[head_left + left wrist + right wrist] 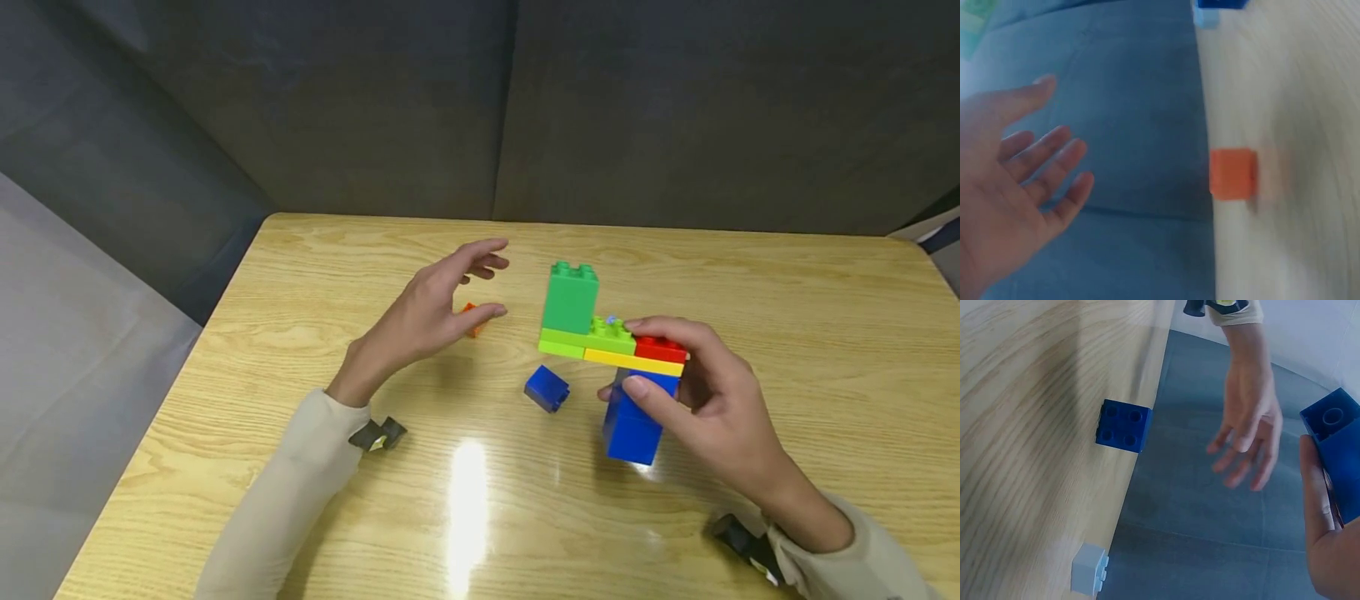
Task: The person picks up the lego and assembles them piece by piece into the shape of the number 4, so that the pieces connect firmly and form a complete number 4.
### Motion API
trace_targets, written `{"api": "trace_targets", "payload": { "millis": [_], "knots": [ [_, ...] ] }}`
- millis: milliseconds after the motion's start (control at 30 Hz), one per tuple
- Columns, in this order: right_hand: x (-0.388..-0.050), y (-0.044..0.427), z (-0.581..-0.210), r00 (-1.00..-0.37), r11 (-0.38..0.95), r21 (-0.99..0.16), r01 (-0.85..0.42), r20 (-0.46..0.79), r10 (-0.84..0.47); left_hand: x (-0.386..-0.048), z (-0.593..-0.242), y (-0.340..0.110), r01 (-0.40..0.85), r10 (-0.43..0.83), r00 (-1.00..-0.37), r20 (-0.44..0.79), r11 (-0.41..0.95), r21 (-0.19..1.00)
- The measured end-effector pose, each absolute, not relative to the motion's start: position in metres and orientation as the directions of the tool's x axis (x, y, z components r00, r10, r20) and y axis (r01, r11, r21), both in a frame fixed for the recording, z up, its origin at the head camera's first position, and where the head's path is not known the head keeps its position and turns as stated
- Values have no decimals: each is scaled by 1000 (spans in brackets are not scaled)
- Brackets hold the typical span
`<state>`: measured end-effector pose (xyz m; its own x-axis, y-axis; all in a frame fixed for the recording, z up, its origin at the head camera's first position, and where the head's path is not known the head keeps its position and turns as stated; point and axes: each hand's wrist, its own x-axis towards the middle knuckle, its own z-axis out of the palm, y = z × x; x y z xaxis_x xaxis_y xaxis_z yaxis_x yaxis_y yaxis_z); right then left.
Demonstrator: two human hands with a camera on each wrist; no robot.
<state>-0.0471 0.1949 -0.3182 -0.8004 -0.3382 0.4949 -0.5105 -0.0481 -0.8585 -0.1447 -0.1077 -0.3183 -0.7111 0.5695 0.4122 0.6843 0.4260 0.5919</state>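
Plastic-brick structure in green, lime, yellow, red and blue (633, 362): raised over the pale wooden surface (375, 517), blue column lowermost;
Right hand (723, 408): grip curled round the structure's red-and-blue end, thumb across the column;
Left hand (427, 308): grip empty, thumb and fingers spread apart;
Small orange plastic brick (1233, 174): on the surface, partly behind the left thumb in the head view;
Square dark-blue plastic brick (547, 388): tipped on its side, between the hands
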Motion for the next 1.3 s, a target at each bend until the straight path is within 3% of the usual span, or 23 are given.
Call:
{"api": "trace_targets", "payload": {
  "millis": [200, 367, 600, 1033, 1300],
  "knots": [
    [-48, 195, -322, -789, -93, -846, -524, 524, -321, -151, -331, -112, 556, 524, -818, 237, 617, 557],
    [-48, 195, -323, -783, -97, -844, -528, 528, -329, -156, -343, -111, 475, 481, -867, 127, 726, 498],
    [-48, 194, -323, -787, -61, -842, -535, 524, -325, -157, -353, -109, 470, 476, -875, 88, 789, 395],
    [-48, 193, -322, -786, -66, -846, -530, 519, -337, -155, -358, -109, 413, 446, -895, -19, 844, 344],
    [-46, 193, -318, -806, 12, -857, -516, 481, -345, -152, -360, -109, 366, 410, -907, -91, 877, 311]
  ]
}}
